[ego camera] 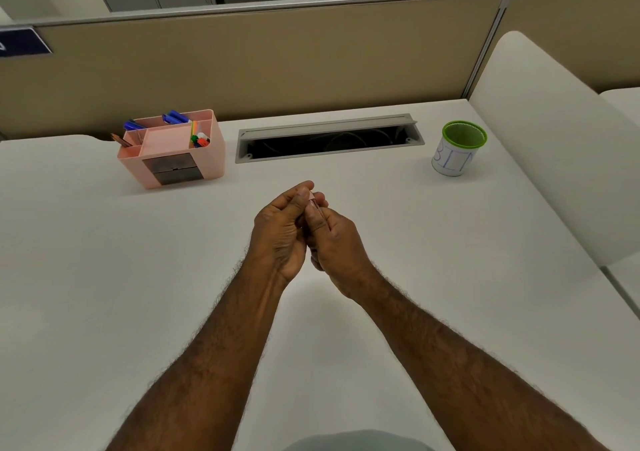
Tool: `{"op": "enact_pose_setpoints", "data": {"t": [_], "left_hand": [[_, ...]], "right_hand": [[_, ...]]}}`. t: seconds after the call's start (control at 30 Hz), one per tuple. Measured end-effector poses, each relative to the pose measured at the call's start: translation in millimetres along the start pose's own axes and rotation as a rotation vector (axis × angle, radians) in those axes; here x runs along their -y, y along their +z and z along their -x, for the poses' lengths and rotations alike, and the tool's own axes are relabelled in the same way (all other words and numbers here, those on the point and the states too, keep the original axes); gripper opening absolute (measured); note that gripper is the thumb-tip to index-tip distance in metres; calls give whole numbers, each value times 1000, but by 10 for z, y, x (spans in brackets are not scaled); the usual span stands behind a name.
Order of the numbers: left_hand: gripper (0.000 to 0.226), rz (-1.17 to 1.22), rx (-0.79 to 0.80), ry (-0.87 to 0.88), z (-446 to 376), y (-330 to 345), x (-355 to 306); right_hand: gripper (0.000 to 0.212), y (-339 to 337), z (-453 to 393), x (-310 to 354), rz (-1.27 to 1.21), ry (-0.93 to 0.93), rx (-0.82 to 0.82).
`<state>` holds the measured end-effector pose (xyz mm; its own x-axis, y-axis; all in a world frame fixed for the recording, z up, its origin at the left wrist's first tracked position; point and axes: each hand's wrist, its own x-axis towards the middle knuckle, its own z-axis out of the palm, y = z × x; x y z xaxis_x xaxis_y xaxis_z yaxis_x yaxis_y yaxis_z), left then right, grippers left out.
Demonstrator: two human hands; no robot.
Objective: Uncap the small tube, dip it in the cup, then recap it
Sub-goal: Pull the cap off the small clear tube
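White bench [104, 260], partition behind. Both hands meet mid-bench: right hand [341, 246] grips the small tube [316, 209] upright to steady it; left hand [282, 230] pinches its cap end, likely for twisting. Cup [459, 149] waits far right, well apart.

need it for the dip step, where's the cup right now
In the head view the cup stands upright at the far right of the desk, right of the cable slot and well beyond both hands.
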<state>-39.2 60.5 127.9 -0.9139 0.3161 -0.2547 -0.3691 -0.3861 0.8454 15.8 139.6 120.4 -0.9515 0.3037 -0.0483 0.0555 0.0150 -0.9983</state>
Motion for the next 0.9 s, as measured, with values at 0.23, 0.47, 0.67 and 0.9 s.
{"op": "enact_pose_setpoints", "data": {"t": [0.23,0.47,0.67,0.9], "left_hand": [[15,57,8,-56,-18,5,-11],[15,26,11,-18,-70,-9,-100],[19,200,44,-87,-109,-13,-124],[31,181,-73,-106,-337,-186,-94]], "right_hand": [[39,-49,4,3,-144,53,70],[32,-24,17,-84,157,-45,-1],[35,-13,-6,-119,105,-47,18],[32,-136,-119,-224,-15,-29,-53]]}}
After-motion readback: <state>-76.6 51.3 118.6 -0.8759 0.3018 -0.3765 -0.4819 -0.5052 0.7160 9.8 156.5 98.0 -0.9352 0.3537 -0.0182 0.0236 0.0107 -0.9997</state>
